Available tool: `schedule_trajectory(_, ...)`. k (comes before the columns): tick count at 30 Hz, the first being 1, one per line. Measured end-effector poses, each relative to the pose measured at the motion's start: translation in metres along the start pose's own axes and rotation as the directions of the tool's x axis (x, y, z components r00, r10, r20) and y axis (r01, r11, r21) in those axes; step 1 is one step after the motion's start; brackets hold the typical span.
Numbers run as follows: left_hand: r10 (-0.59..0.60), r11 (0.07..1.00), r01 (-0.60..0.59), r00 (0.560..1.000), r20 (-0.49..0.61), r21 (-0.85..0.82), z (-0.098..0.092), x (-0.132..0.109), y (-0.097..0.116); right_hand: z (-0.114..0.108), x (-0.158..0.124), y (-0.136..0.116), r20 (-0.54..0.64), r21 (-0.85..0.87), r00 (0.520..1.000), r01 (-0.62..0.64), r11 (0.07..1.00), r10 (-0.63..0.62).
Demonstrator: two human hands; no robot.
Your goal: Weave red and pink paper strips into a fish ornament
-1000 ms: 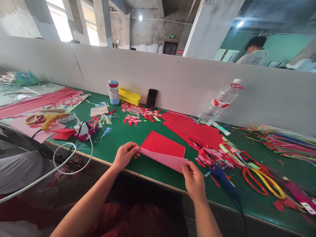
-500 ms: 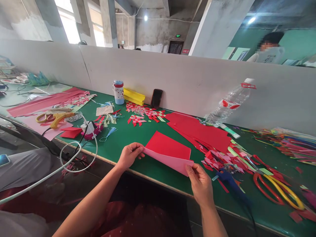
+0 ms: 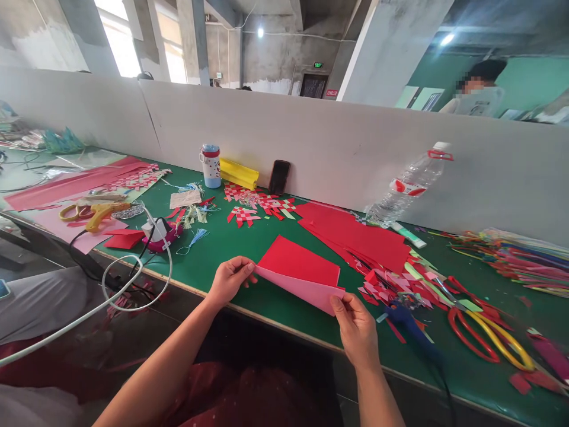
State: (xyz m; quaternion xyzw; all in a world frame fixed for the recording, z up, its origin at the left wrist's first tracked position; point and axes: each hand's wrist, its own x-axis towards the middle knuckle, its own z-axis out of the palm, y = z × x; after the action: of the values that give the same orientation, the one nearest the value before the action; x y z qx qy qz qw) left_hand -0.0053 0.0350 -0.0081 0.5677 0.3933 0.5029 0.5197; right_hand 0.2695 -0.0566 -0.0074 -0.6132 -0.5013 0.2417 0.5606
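Observation:
A sheet of red paper with a paler pink underside lies over the green table near its front edge. Its near edge is turned up, so a pink strip shows along the front. My left hand pinches the left corner between thumb and fingers. At the right corner, my right hand pinches the turned-up edge with the thumb on top. Beyond the sheet, a stack of larger red paper rests on the table, with red and pink paper scraps beside it.
Scissors with red and yellow handles and a blue glue gun lie at right. A tilted plastic bottle, a phone and a cup stand along the partition. A yellow glue gun and cables lie left.
The view has shifted slightly, so everything sits a little further left. Both hands keep their pinch on the red paper, and its fold looks nearly the same.

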Motion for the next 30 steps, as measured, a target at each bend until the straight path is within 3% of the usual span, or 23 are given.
schedule_trajectory(30, 0.026, 1.0, -0.026, 0.999, -0.022, 0.015, 0.0014, -0.0013, 0.0043, 0.0009, -0.0031, 0.0024, -0.047, -0.053, 0.992, 0.112, 0.992, -0.115)
